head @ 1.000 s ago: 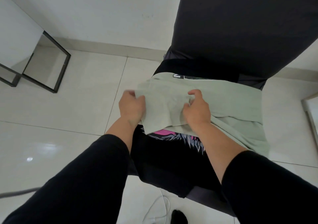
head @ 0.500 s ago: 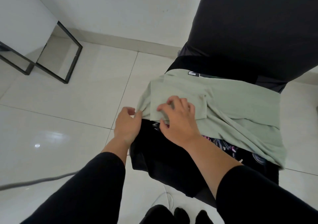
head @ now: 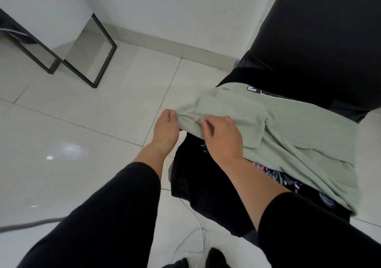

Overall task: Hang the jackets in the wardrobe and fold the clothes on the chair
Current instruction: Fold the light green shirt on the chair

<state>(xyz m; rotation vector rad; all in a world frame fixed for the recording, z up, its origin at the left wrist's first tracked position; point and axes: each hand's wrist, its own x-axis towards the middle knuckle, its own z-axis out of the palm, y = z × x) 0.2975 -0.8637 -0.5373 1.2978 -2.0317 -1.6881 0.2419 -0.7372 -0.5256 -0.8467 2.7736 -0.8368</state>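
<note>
Your left hand [head: 165,131] pinches the near corner of the green shirt [head: 288,144], and your right hand [head: 223,136] lies on it with bent fingers; you can't tell if it grips. The shirt lies on the black clothes [head: 206,185] on the chair [head: 319,30]. Pull hard and the whole pile may slide to the floor [head: 82,133]. Half a second ago, both hands were a bit nearer to you.

The left hand [head: 165,130] pinches the edge of a green shirt [head: 288,135]. The right hand [head: 223,136] rests on it. The shirt lies over black clothes [head: 206,185] on a chair [head: 321,30].
</note>
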